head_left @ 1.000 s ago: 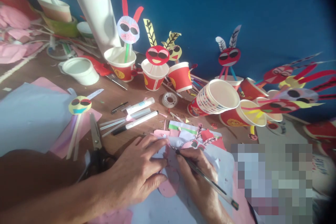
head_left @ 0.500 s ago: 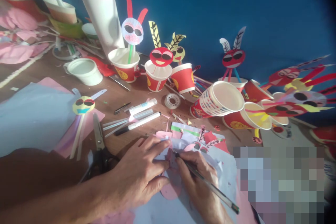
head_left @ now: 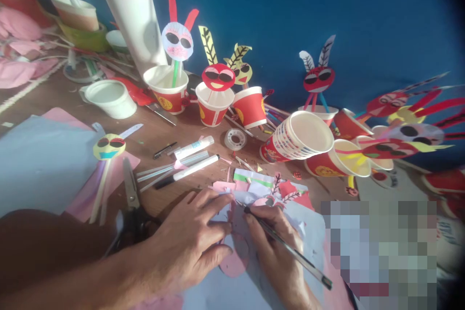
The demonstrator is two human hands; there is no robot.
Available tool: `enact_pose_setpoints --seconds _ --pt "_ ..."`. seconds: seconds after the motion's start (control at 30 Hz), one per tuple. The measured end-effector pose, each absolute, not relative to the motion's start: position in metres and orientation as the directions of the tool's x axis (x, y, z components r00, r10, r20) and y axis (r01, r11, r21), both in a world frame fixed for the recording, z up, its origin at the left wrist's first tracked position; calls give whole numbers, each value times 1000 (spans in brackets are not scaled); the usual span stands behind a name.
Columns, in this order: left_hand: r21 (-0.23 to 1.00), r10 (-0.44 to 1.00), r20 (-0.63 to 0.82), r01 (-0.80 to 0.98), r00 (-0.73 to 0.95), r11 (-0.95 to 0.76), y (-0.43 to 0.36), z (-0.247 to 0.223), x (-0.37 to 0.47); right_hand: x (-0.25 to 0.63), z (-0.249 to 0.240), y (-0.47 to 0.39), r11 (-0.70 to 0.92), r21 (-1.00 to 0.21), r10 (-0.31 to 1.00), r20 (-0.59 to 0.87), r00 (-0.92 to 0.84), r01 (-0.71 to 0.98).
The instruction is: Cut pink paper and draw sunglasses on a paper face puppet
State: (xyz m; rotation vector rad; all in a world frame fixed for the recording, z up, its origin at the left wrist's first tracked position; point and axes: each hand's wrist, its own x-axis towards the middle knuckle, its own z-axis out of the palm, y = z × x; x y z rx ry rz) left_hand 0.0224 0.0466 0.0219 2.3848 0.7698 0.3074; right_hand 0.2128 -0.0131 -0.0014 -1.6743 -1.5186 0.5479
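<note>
Flat pink paper (head_left: 238, 225) is pinned by the spread left hand (head_left: 192, 235), while, just beside its fingertips, a clear-barrelled plastic pen (head_left: 296, 254) is gripped by the right hand (head_left: 278, 247), apparently for drawing; firm pinning seems needed for the next stroke.
</note>
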Motion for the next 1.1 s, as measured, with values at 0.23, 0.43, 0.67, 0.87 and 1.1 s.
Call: enact_pose_setpoints --seconds 0.23,0.43,0.67,0.87,1.1 --pt "608 607 45 460 793 -647 45 21 22 208 2 -10 15 -771 962 184 201 637" --pt "606 607 51 459 793 -650 46 21 22 208 1 -8 26 -772 961 193 195 635" --pt "589 582 35 454 813 -669 48 21 22 209 1 -10 56 -762 967 203 156 645" --pt "589 571 46 440 819 -678 49 20 22 211 2 -11 77 -759 969 209 130 647" --pt "587 579 46 447 814 -675 47 22 22 215 -1 -16 22 -761 968 179 177 648"
